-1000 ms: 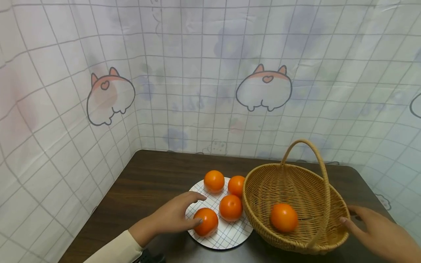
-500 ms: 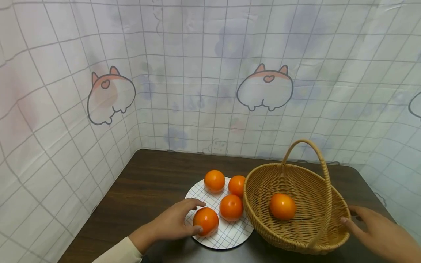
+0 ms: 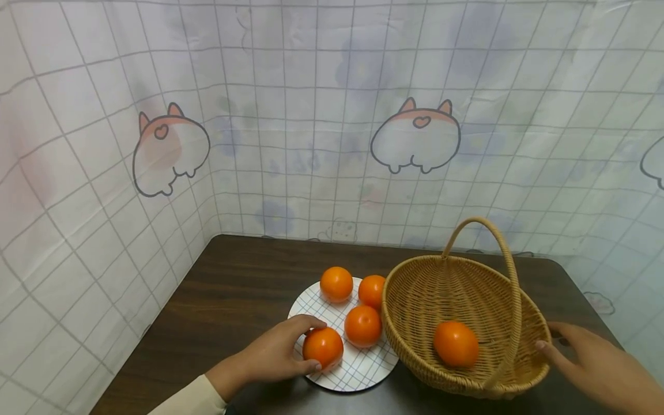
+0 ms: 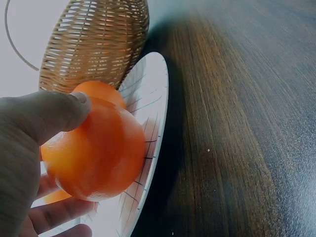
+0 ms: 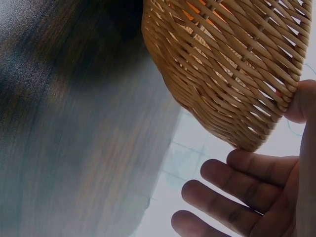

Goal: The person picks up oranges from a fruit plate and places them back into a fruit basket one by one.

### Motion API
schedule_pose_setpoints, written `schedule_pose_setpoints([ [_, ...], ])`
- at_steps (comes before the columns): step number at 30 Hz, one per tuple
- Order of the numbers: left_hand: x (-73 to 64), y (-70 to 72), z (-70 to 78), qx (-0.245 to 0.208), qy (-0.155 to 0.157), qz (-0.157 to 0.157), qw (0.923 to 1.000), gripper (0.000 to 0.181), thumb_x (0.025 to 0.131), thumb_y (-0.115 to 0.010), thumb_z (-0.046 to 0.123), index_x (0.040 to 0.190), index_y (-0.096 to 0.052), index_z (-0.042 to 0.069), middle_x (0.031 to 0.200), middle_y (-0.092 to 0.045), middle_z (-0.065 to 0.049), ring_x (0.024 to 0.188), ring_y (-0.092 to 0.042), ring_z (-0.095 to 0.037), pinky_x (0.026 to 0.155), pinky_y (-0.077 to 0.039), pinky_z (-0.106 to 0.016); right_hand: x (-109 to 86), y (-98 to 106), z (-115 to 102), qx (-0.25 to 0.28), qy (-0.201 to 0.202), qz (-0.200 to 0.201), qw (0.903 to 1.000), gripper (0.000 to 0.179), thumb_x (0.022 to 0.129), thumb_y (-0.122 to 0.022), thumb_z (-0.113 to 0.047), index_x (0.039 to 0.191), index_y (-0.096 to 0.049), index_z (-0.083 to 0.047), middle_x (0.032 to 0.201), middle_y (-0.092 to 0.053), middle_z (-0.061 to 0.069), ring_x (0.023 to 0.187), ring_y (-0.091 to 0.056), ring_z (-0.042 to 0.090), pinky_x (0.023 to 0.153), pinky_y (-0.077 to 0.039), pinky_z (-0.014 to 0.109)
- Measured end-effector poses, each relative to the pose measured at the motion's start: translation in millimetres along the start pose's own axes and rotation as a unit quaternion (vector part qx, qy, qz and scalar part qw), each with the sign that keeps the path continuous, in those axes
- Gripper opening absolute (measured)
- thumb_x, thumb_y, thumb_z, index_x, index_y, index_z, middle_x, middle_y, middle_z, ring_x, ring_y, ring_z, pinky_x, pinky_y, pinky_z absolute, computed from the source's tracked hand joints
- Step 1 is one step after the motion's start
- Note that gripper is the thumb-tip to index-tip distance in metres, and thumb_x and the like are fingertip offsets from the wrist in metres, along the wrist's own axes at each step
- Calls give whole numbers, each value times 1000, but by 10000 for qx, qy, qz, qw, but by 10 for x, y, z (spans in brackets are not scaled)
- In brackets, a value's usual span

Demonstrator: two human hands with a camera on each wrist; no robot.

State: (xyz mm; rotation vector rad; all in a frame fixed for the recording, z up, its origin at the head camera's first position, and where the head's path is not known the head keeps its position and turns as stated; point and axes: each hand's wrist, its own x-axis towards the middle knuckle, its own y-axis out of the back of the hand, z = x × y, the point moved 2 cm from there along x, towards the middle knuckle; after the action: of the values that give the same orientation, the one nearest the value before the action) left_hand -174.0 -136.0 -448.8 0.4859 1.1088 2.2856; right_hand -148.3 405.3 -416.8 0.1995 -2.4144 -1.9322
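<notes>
In the head view my left hand (image 3: 277, 350) grips the nearest orange (image 3: 324, 347) on a round plate (image 3: 358, 377) with a grid pattern. The left wrist view has the thumb over the orange's (image 4: 101, 150) side and the other fingers under and behind it. Several more oranges lie on the plate, such as this one (image 3: 336, 284) at the back. To the right is a wicker basket (image 3: 415, 294) with an arched handle; one orange (image 3: 456, 344) lies inside. My right hand (image 3: 602, 363) pinches its right rim, thumb inside and forefinger outside, the other fingers spread below.
Everything stands on a dark wooden table (image 3: 249, 271). The basket's left side overlaps the plate's right edge. Behind and to the left hangs a white gridded cloth (image 3: 311, 144) with cartoon prints, along the table's back and left edges.
My left hand has come down around the nearest orange and taken hold of it. The orange in the basket has rolled back, then forward and right. My right hand has stayed on the rim.
</notes>
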Motion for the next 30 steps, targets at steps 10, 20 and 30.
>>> schedule_pose_setpoints([
  [10, 21, -4, 5, -21, 82, -79, 9999, 62, 85, -84, 34, 138, -57, 20, 134, -59, 8, 116, -57, -11, 105, -48, -42, -4, -14, 6, 58, 28, 24, 10000, 72, 104, -52, -54, 130, -57, 13, 118, -62, 36, 98, -64, 51, 70, -52, 64],
  [20, 53, -31, 6, -114, -41, -24, 9999, 61, 83, -84, 27, 138, -58, 19, 136, -59, 8, 121, -56, -11, 108, -46, -40, -14, -11, -11, 61, 19, -36, 10000, 72, 104, -52, -53, 129, -57, 14, 116, -63, 35, 98, -64, 52, 70, -53, 64],
  [30, 107, 18, 39, 101, -296, 98, 9995, 62, 82, -85, 25, 137, -58, 18, 136, -59, 7, 123, -56, -12, 109, -45, -41, 3, 10, -28, -36, 90, 11, 10000, 69, 105, -53, -50, 127, -57, 16, 116, -63, 35, 97, -65, 49, 72, -53, 64],
])
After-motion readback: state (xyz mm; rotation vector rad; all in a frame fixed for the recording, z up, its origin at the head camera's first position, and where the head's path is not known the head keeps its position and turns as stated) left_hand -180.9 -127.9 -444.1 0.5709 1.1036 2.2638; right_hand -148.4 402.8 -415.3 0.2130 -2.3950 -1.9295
